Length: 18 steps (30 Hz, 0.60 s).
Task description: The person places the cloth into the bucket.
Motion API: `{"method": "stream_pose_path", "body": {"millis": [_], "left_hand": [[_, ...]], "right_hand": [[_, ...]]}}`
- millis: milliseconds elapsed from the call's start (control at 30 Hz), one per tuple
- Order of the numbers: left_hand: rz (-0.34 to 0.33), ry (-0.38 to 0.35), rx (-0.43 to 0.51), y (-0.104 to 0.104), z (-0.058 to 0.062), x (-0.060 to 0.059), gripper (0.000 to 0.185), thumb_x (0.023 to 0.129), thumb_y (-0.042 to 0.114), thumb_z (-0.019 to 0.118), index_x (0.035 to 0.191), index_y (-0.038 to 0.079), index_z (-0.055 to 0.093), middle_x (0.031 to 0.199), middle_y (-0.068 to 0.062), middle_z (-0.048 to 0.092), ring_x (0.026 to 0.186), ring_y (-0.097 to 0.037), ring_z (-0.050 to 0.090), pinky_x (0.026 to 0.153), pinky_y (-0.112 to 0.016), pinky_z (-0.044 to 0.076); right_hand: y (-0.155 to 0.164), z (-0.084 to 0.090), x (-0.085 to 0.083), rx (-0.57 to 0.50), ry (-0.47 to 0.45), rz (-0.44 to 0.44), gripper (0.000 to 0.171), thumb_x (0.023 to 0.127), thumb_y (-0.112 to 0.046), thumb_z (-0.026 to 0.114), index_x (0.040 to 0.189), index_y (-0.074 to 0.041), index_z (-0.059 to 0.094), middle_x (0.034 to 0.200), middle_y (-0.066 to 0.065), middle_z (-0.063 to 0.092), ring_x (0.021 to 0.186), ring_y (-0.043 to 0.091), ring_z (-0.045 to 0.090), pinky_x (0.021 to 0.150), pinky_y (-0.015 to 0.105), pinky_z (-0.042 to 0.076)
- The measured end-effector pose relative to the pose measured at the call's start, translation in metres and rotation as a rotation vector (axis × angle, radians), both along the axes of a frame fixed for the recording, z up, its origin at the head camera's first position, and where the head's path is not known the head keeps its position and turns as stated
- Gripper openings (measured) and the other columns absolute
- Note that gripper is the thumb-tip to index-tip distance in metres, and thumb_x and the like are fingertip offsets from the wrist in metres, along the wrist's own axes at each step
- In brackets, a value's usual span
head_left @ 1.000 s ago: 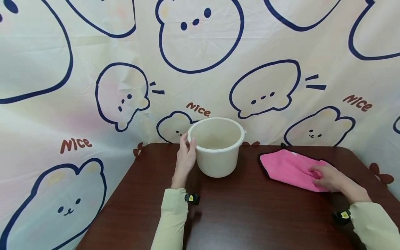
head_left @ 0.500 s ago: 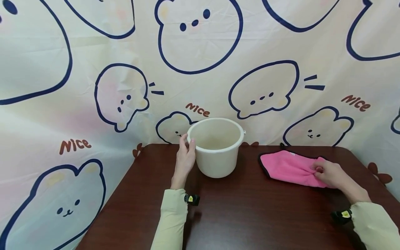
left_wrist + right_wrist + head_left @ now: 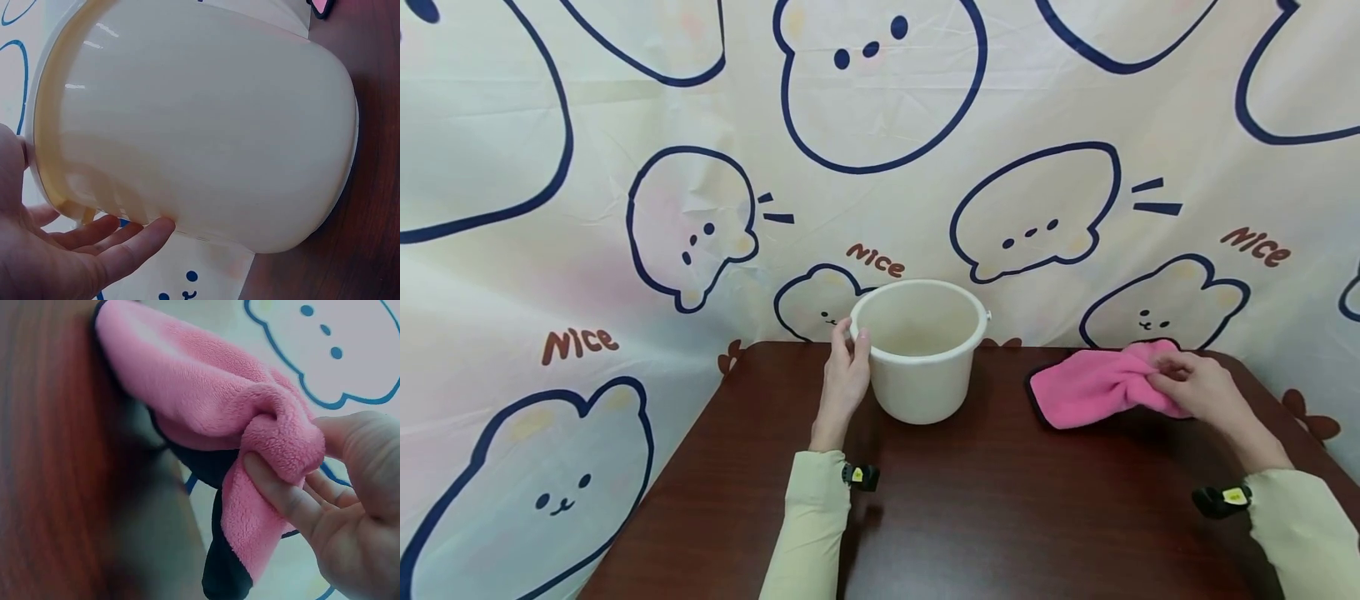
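A cream plastic bucket [image 3: 922, 387] stands upright on the table. My left hand [image 3: 846, 379] holds its left side, thumb at the rim and fingers along the outer wall; in the left wrist view the fingers [image 3: 134, 250] touch the wall below the rim. At the right, my right hand [image 3: 1206, 392] pinches a pink fleecy cloth [image 3: 1093, 383] with black edging. The right wrist view shows the cloth [image 3: 187, 381] bunched between thumb and fingers, its held end raised and a dark-edged corner hanging down. The cloth's far end lies low by the tabletop.
The dark brown wooden table [image 3: 1000, 517] reaches back to a cream fabric backdrop [image 3: 1037, 100] printed with cartoon bears and the word "Nice". A small knob [image 3: 988, 315] sticks out at the bucket's right rim.
My right hand has gathered the cloth into a pinch and lifted its right end, so it now looks bunched instead of flat. The left hand and bucket stay in place.
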<state>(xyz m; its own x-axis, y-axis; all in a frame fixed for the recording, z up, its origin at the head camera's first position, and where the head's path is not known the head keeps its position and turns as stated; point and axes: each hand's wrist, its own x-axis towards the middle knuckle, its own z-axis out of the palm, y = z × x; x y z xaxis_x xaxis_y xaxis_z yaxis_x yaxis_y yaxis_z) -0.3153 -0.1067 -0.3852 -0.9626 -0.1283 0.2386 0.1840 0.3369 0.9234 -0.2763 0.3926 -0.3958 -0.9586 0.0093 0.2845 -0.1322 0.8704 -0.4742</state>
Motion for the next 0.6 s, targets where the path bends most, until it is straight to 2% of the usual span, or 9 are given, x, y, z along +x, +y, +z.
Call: {"method": "stream_pose_path", "body": {"millis": [100, 233, 267, 367, 467, 600], "left_hand": [[0.000, -0.003, -0.001, 0.001, 0.000, 0.000, 0.059, 0.099, 0.060, 0.040, 0.149, 0.031, 0.029, 0.148, -0.008, 0.047, 0.132, -0.025, 0.050, 0.109, -0.053, 0.040], [0.004, 0.001, -0.002, 0.000, 0.000, 0.000, 0.057, 0.099, 0.059, 0.040, 0.148, 0.031, 0.029, 0.146, -0.008, 0.048, 0.131, -0.025, 0.051, 0.108, -0.052, 0.041], [0.004, 0.003, -0.002, 0.001, 0.000, 0.000, 0.057, 0.099, 0.059, 0.040, 0.148, 0.031, 0.030, 0.145, -0.008, 0.049, 0.130, -0.025, 0.051, 0.107, -0.053, 0.042], [0.000, 0.009, 0.000, 0.001, 0.000, 0.001, 0.057, 0.099, 0.059, 0.039, 0.148, 0.031, 0.029, 0.143, -0.009, 0.050, 0.128, -0.026, 0.052, 0.106, -0.053, 0.043], [0.001, 0.007, 0.004, 0.001, 0.000, 0.001, 0.058, 0.099, 0.061, 0.039, 0.148, 0.032, 0.029, 0.141, -0.009, 0.051, 0.126, -0.026, 0.053, 0.104, -0.052, 0.044], [-0.001, 0.011, -0.001, 0.001, 0.000, 0.001, 0.058, 0.099, 0.061, 0.039, 0.148, 0.032, 0.029, 0.142, -0.009, 0.051, 0.126, -0.026, 0.053, 0.104, -0.052, 0.044]], "right_hand": [[-0.004, 0.009, 0.003, -0.063, 0.014, -0.014, 0.034, 0.095, -0.030, 0.064, 0.112, 0.001, 0.063, 0.106, 0.032, 0.064, 0.088, 0.038, 0.058, 0.057, 0.031, 0.047], [-0.010, 0.022, 0.004, -0.155, 0.004, -0.021, 0.040, 0.096, -0.037, 0.061, 0.116, -0.002, 0.062, 0.110, 0.026, 0.063, 0.090, 0.025, 0.056, 0.057, 0.025, 0.048], [-0.011, 0.026, 0.003, -0.172, 0.005, -0.018, 0.041, 0.096, -0.038, 0.061, 0.117, -0.003, 0.061, 0.109, 0.022, 0.063, 0.090, 0.021, 0.056, 0.057, 0.025, 0.048], [-0.014, 0.035, 0.000, -0.197, 0.040, -0.012, 0.041, 0.095, -0.039, 0.063, 0.117, -0.004, 0.063, 0.099, -0.003, 0.065, 0.084, 0.002, 0.053, 0.059, 0.022, 0.049], [-0.018, 0.044, -0.003, -0.223, 0.080, -0.003, 0.040, 0.094, -0.038, 0.065, 0.116, -0.004, 0.064, 0.087, -0.026, 0.057, 0.079, -0.009, 0.049, 0.059, 0.019, 0.049], [-0.028, 0.056, -0.004, -0.258, 0.131, -0.001, 0.039, 0.093, -0.036, 0.065, 0.116, -0.004, 0.063, 0.082, -0.034, 0.053, 0.077, -0.012, 0.050, 0.058, 0.016, 0.048]]}}
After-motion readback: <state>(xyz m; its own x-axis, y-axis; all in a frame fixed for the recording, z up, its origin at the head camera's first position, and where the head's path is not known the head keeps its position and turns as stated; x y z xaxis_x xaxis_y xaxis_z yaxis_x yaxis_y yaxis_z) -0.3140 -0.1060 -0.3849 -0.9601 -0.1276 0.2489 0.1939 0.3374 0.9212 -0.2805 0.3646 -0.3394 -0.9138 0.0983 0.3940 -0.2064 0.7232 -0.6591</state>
